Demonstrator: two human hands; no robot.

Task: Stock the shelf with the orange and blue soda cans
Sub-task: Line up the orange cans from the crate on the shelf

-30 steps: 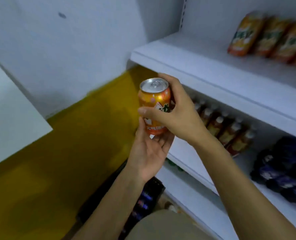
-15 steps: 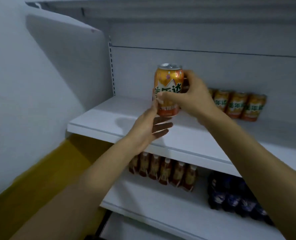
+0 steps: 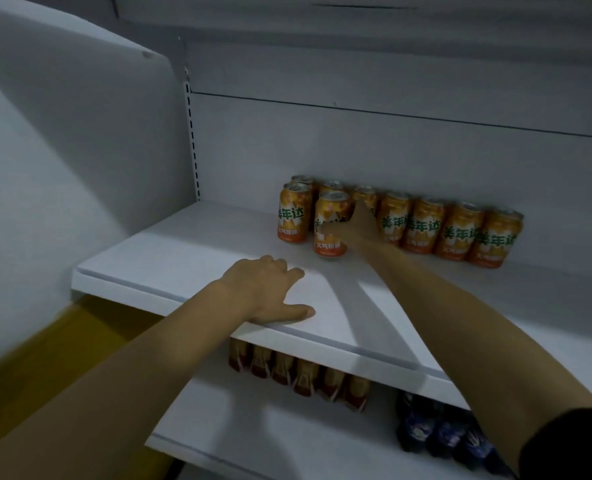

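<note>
Orange soda can (image 3: 329, 216): we are seating it upright, right fingers (image 3: 336, 230) clamped round it, left fingers (image 3: 287, 270) apart on shelf (image 3: 183, 268).

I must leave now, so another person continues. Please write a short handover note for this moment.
Right hand: fingers grip an orange aluminium soda can, upright on the white upper shelf, in front of the row of orange cans at the back.
Left hand: open, resting on the shelf's front edge.
Done: orange row placed.
Left: release this can; nothing blue on this shelf yet.
</note>
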